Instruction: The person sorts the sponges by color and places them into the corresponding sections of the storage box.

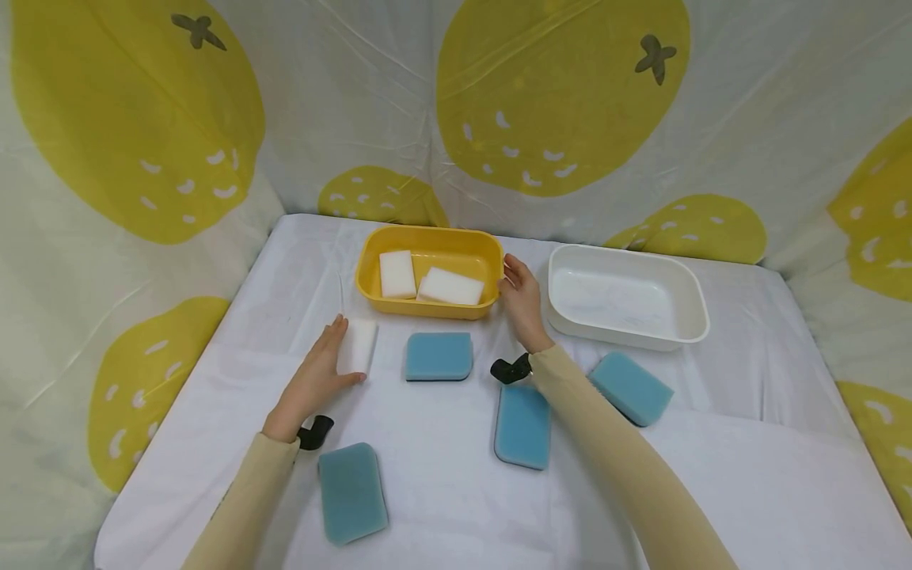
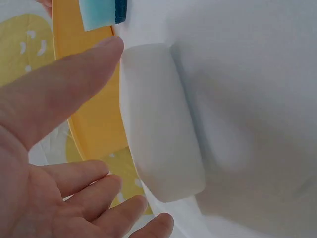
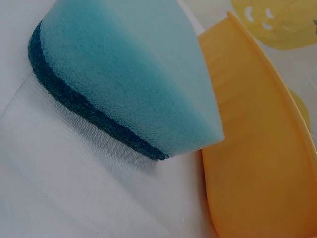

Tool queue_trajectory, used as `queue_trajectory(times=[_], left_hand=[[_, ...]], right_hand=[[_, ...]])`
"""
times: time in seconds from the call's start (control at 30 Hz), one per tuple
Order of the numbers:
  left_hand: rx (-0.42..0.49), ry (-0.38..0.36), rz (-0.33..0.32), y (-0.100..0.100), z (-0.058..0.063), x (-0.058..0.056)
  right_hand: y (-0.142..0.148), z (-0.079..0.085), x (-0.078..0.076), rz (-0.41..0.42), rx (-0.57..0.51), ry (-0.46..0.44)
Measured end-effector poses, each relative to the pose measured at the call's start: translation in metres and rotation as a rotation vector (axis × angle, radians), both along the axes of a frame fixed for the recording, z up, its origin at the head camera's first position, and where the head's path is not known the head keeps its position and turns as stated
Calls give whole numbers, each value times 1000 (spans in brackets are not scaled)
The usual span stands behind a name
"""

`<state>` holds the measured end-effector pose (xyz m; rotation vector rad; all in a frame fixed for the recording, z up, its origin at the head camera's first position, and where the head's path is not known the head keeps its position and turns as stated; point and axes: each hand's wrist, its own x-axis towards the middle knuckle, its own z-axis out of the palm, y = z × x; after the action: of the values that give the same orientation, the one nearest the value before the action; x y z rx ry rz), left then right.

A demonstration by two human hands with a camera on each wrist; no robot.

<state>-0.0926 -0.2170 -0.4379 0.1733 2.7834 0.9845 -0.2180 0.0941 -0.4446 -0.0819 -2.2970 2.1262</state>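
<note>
A white sponge [image 1: 363, 342] lies left of centre on the white cloth. My left hand [image 1: 313, 384] is beside it, thumb and fingers spread around its near and left sides; in the left wrist view, a gap shows between the palm and the white sponge [image 2: 161, 124]. My right hand [image 1: 523, 305] is at the right end of the yellow basin [image 1: 399, 307], fingertips by its rim; whether they touch it is hard to tell. Inside the basin are white sponges [image 1: 397, 274]. The right wrist view shows a blue sponge [image 3: 133, 74] with a dark scouring layer, but no hand.
A white basin [image 1: 627, 335] stands to the right of the yellow one. Several blue sponges lie about the cloth: one in front of the yellow basin [image 1: 438, 356], one by the right forearm [image 1: 523, 427], one at the right [image 1: 631, 388], one at the near left [image 1: 352, 492].
</note>
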Motion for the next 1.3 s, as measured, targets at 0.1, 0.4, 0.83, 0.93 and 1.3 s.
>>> queue_trajectory(times=[0.1,0.4,0.83,0.93,1.3], left_hand=[[-8,-16,21,1,-3,0],[-14,-42,81,7,-12,2],[-38,70,127,9,-14,4],[-19,80,136,8,-13,4],[15,131,139,-1,-6,1]], right_hand=[[-1,0,1,-1,-8,-14],[-1,-4,2,-8,-21,-49],[-2,-7,3,-4,-47,-44],[-2,-7,3,-2,-52,-43],[-2,-10,2,24,-41,-27]])
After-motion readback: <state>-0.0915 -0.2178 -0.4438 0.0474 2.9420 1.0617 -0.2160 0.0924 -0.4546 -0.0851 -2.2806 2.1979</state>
